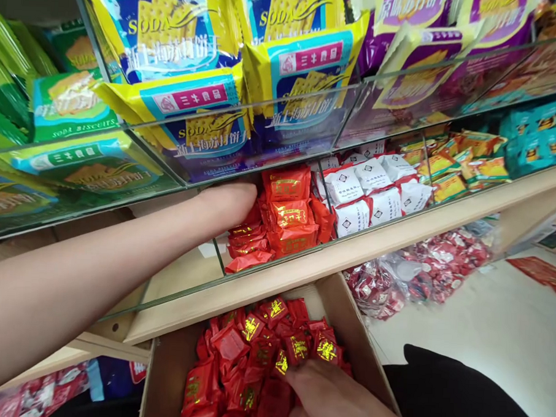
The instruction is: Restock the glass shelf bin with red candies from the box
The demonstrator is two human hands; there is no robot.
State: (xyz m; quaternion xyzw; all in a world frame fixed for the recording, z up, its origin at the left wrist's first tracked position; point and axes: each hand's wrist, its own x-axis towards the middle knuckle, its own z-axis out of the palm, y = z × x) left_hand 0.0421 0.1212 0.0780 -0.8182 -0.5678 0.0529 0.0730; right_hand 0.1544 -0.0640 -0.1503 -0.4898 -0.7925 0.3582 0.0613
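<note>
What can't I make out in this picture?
Head view throughout:
Left hand: its fingers are hidden under the upper glass shelf.
Right hand: some fingers hidden by the hand itself.
Cardboard box: near end cut off by the bottom edge.
White packets: finest print too small to read.

Glossy red plastic wrappers (292,214), matt brown cardboard box (353,325), smooth pale wood shelf edge (257,273).

Left hand (239,197), bare, partly hidden behind clear shelf divider and biscuit packs; fingers not visible. Right hand (318,388): fingertips buried among small red-and-gold packets (251,355), grip unclear. Brown cardboard box (358,335) cut off by bottom edge. Small lettering on white packets (369,182) unreadable.
</note>
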